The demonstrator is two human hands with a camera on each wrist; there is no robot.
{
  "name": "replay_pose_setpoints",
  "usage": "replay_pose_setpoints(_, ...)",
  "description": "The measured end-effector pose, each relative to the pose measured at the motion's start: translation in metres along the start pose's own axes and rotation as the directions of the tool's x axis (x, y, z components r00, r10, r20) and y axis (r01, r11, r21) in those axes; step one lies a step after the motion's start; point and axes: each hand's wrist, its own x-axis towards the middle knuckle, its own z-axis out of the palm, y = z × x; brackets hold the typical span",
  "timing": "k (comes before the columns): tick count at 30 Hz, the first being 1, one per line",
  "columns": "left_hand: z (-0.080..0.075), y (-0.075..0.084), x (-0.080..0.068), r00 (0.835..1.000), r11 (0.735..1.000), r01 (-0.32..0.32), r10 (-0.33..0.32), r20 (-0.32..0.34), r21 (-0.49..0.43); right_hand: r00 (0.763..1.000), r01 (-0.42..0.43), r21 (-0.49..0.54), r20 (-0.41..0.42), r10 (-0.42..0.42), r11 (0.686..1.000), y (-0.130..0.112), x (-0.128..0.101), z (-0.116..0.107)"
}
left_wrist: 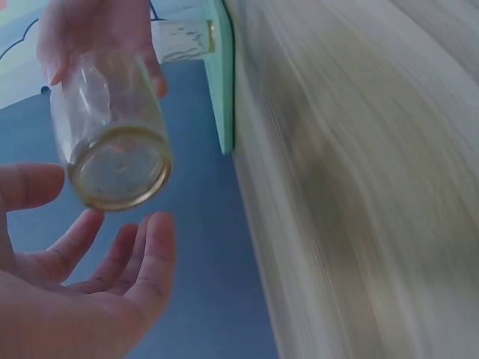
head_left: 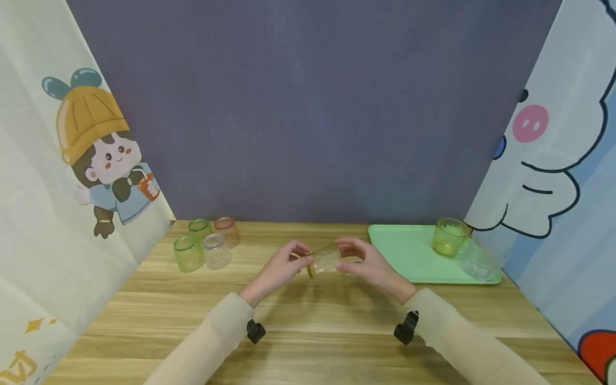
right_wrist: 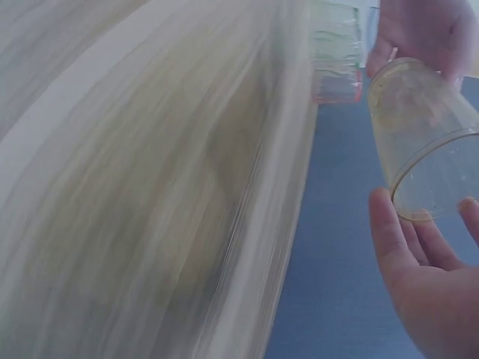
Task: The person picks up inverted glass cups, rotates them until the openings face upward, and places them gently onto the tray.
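A clear amber-tinted glass cup (head_left: 325, 260) lies on its side in the air over the table, between both hands. My left hand (head_left: 289, 262) pinches its base end, thumb at the near edge. In the left wrist view, the thick amber base ring of the cup (left_wrist: 120, 168) faces the left hand (left_wrist: 90, 277), whose fingertips are right at it. My right hand (head_left: 368, 264) holds the open end with thumb and fingers apart. The right wrist view has the fingertips of the right hand (right_wrist: 426, 262) at the rim of the cup (right_wrist: 419, 127).
Upside-down cups stand at the back left: a light green cup (head_left: 188, 254), a darker green cup (head_left: 200, 230), a pink cup (head_left: 228, 231) and a clear cup (head_left: 217, 251). On the right, a mint-green tray (head_left: 399, 251) bears a yellow-green cup (head_left: 449, 238) and a clear cup (head_left: 479, 262).
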Motion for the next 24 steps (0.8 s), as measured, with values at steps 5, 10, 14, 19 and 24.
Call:
replay_pose_setpoints(5,-0.002,-0.005,0.0,1.0,0.996,-0.009,0.009,-0.004,0.085,0.999,0.026,-0.107,0.043,-0.021,0.994,-0.001,0.0,-0.005)
replay_pose_setpoints(10,-0.006,-0.007,-0.003,0.999,0.988,-0.045,0.048,-0.02,0.149,0.993,0.068,-0.195,0.105,-0.048,0.978,-0.002,-0.001,-0.009)
replay_pose_setpoints(14,-0.009,-0.008,-0.003,0.996,0.968,-0.065,0.079,-0.048,0.242,0.988,0.089,-0.249,0.144,-0.054,0.964,-0.003,-0.004,-0.011)
replay_pose_setpoints(19,-0.013,-0.009,-0.003,0.994,0.935,-0.049,0.079,-0.071,0.352,0.988,0.081,-0.322,0.154,-0.032,0.943,-0.007,-0.007,-0.015)
replay_pose_setpoints(24,-0.02,-0.009,-0.004,0.993,0.898,-0.031,0.078,-0.09,0.439,0.986,0.088,-0.394,0.163,-0.025,0.915,-0.01,-0.008,-0.019)
